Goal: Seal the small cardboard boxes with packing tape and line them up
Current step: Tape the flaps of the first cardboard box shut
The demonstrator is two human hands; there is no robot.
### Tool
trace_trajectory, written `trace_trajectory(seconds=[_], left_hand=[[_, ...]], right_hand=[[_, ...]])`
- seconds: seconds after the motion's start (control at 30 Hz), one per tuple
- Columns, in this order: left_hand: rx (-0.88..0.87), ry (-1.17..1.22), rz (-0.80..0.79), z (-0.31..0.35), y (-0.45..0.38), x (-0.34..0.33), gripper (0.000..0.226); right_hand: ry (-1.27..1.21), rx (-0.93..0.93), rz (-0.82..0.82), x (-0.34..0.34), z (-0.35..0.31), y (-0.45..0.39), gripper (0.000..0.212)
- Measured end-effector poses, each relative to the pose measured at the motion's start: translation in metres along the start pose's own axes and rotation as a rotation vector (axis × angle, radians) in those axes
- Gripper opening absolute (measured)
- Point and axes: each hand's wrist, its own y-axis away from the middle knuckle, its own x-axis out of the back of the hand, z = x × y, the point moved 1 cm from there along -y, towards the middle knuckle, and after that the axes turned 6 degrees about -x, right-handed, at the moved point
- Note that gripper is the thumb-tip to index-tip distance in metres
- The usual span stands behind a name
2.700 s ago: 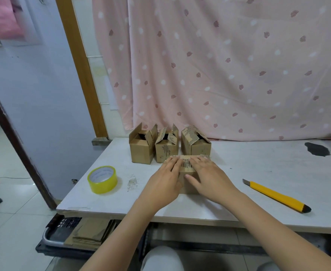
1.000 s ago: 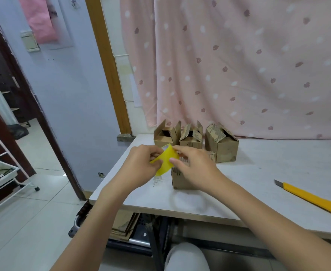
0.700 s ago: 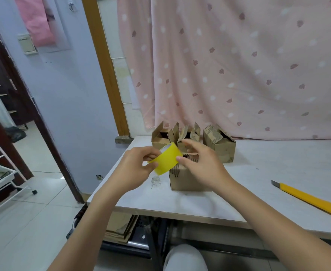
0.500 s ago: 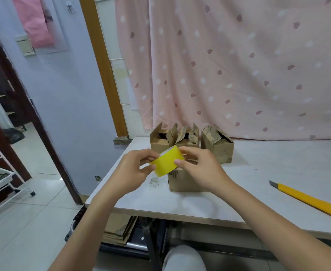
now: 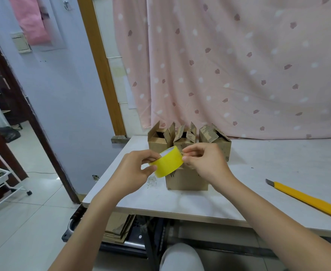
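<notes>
Left hand gripped the yellow tape roll, thumb on its face and fingers curled behind, holding it raised above the worktop. Right hand pinched at the roll's right edge with thumb and forefinger, apparently picking for the free tape end; whether the end had lifted could not be resolved. Directly below and behind the roll sat the closed box, flaps down, no tape visible on it. Judgement: to do this step well, keep the roll steady in the left hand, peel the end squarely so it does not split or fold on itself, then draw enough to span the box seam and run down both sides. Yellow utility knife lay near the right edge, well apart from the box, available for the cut. Farther back, three open boxes stood in a row, flaps up, just beside one another. Worktop was white with scuff marks left of the closed box. Behind hung a pink patterned curtain; at left a wooden door frame, a pale blue wall and a tiled floor.
</notes>
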Motion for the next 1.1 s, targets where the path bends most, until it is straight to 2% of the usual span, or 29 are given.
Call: trace_trajectory(seconds=[0.1,0.33,0.4,0.57,0.67,0.7,0.77,0.83,0.97,1.1], left_hand=[[0.003,-0.029,-0.020,0.003,0.001,0.002,0.025],[0.011,0.080,0.003,0.020,0.002,0.009,0.030],[0.053,0.193,0.024,0.026,0.003,0.008,0.031],[0.161,0.403,0.024,0.031,0.005,-0.008,0.017],[0.155,0.470,0.006,0.024,0.004,-0.016,0.025],[0.143,0.430,0.033,0.018,0.000,-0.021,0.029],[0.069,0.196,0.080,0.000,-0.012,-0.034,0.033],[-0.009,0.015,0.016,-0.014,-0.025,-0.054,0.036],[0.012,-0.074,-0.191,-0.030,-0.047,-0.092,0.064],[-0.035,-0.126,-0.283,-0.038,-0.062,-0.110,0.061]], right_hand=[[0.042,-0.055,-0.087,0.002,-0.004,-0.002,0.017],[-0.101,-0.120,-0.209,0.009,-0.019,-0.015,0.004],[-0.035,-0.119,-0.232,0.014,-0.026,-0.021,0.006],[0.109,-0.171,-0.386,0.027,-0.043,-0.032,0.005],[0.258,-0.100,-0.407,0.038,-0.050,-0.034,0.006],[0.311,-0.072,-0.399,0.041,-0.052,-0.033,0.007],[0.405,-0.042,-0.379,0.048,-0.052,-0.033,0.012],[0.477,-0.028,-0.365,0.053,-0.048,-0.032,0.012],[0.550,-0.018,-0.344,0.059,-0.044,-0.032,0.010],[0.535,-0.069,-0.341,0.065,-0.038,-0.029,0.012]])
